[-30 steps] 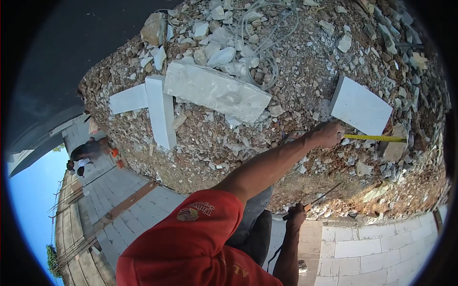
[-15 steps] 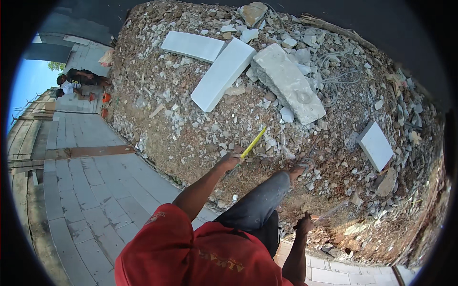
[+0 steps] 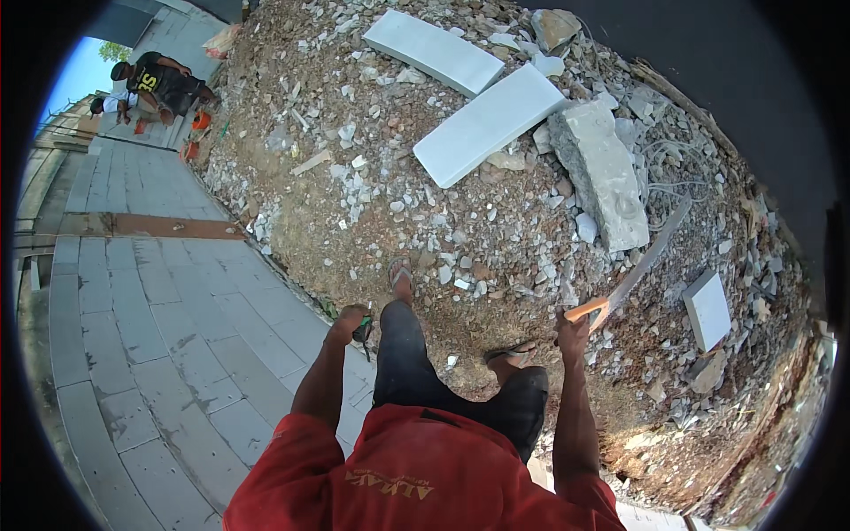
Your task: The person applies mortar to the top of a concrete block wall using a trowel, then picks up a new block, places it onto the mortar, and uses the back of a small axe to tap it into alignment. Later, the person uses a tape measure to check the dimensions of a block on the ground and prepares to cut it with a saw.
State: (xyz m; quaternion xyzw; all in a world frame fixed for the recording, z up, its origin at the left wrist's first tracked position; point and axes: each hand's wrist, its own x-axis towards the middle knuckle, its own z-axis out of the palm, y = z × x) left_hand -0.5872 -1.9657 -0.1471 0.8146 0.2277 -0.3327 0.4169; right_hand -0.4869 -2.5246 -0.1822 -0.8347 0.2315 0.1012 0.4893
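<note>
My left hand is closed around a green and black tape measure, low beside my left knee. In my right hand is a handsaw, gripped by its orange handle. Its long blade slants up and away over the rubble, with the tip near a rough concrete chunk. Farther out, two white blocks lie touching: a long one and another in front of it. A smaller white block rests on the ground to the right.
Loose stones and broken pieces cover the uneven ground under my sandalled feet. A grey block wall top runs along the left. Two people sit far left near orange buckets. Tangled wire lies beyond the concrete chunk.
The yellow tape blade that stuck out of my left hand no longer shows. That hand has dropped back left. My right hand has risen with the saw, and my feet have moved.
</note>
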